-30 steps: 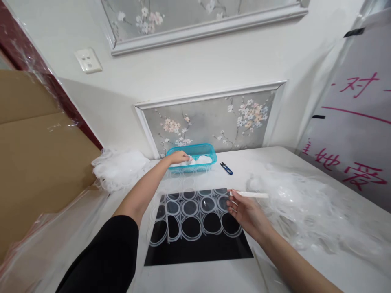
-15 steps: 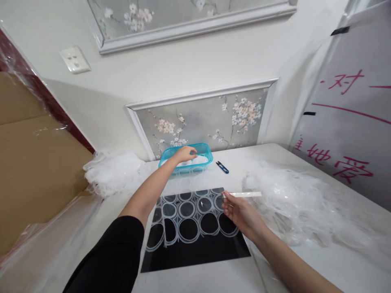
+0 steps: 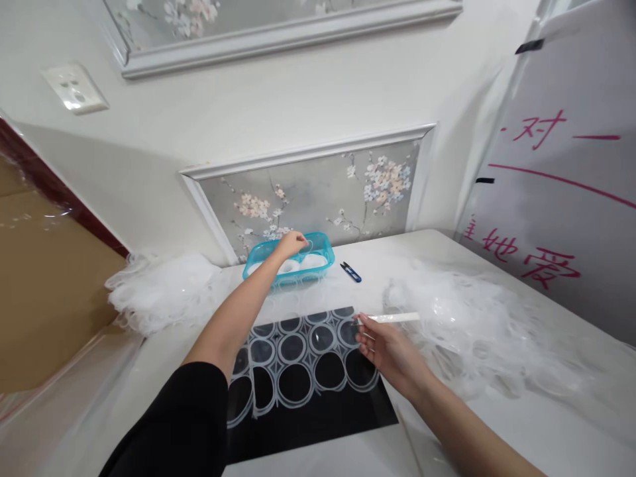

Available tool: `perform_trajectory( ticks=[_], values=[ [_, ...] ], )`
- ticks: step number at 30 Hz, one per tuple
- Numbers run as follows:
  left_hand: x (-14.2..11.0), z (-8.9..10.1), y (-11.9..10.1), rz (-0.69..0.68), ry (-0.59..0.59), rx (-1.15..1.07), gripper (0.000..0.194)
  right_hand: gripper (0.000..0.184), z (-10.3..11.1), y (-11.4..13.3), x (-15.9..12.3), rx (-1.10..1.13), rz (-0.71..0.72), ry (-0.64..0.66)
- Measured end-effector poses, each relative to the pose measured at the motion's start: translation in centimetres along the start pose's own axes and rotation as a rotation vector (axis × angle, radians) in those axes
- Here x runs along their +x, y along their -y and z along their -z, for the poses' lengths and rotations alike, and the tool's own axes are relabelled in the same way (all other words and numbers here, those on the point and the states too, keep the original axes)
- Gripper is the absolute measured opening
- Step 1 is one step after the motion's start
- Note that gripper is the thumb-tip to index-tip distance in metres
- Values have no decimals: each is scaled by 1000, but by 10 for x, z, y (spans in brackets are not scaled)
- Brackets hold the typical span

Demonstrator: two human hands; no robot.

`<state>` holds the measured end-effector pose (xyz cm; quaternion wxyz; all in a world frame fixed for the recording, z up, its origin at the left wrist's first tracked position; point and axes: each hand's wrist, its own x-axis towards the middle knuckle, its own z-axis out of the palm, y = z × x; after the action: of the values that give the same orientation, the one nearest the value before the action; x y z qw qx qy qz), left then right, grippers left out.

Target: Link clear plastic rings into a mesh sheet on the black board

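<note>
My left hand (image 3: 292, 245) is above a blue plastic basket (image 3: 325, 271), its thumb and fingers pinched together. A faint pale curve shows at its fingertips, too thin to make out. White round pieces (image 3: 314, 261) lie inside the basket. My right hand (image 3: 382, 341) grips a slim tool with a white handle (image 3: 397, 318), its thin tip pointing left. Under that tip lies a clear sheet with rows of white-edged circles (image 3: 293, 348) over a black board (image 3: 303, 430). My right hand is at the board's upper right corner.
Blue thread snips (image 3: 352, 271) lie right of the basket. A heap of clear plastic film scraps (image 3: 472, 318) spreads on the right, and another white heap (image 3: 163, 291) is at left. A cardboard box (image 3: 44, 285) stands far left; a written whiteboard (image 3: 556, 159) stands at right.
My left hand's fingers have gone from apart to pinched above the basket. My right hand keeps the white-handled tool nearly in place. The whole view has shifted slightly.
</note>
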<state>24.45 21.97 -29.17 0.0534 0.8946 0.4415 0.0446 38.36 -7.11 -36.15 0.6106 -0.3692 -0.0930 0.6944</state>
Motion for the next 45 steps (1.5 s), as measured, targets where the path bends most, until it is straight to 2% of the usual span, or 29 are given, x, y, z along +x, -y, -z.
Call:
perform_trajectory(
  ticks=[3, 6, 8, 11, 14, 19, 24, 28, 31, 34, 39, 42, 45],
  values=[
    [-7, 2, -6, -84, -13, -14, 19, 33, 0, 2, -1, 4, 19, -8],
    [-15, 2, -12, -166, 74, -11, 8, 33, 1, 2, -1, -4, 17, -20],
    [-16, 1, -14, -190, 130, -14, 10, 32, 2, 2, 0, -6, 12, -14],
    [-4, 0, -16, -190, 155, -38, 13, 30, 2, 0, 2, -3, 7, -8],
    [19, -3, -18, -139, 135, -43, 25, 29, 1, 0, 3, -1, 5, -27],
    [52, -20, -23, -31, 204, 6, 26, 31, 1, 1, 5, -3, 0, -48],
    [59, -35, -22, -27, 217, 48, 25, 32, 0, 0, 4, -13, -2, -43],
    [56, -26, -16, -77, 143, 99, 25, 32, -2, 0, 1, -26, -17, -35],
    [48, -8, -12, -138, 9, 160, 22, 32, -3, 0, 0, -36, -29, -47],
    [27, 7, -6, -265, -107, 232, 19, 32, -2, -1, -1, -52, -10, -58],
    [-17, 3, 12, -519, -83, 322, 17, 28, 1, -4, 2, -95, 54, -21],
    [-41, -1, 19, -569, -84, 351, 19, 31, 2, 1, 1, -308, 143, 2],
    [-79, 4, 22, -567, -139, 340, 28, 36, 6, 11, -9, -713, 237, 36]
  ],
)
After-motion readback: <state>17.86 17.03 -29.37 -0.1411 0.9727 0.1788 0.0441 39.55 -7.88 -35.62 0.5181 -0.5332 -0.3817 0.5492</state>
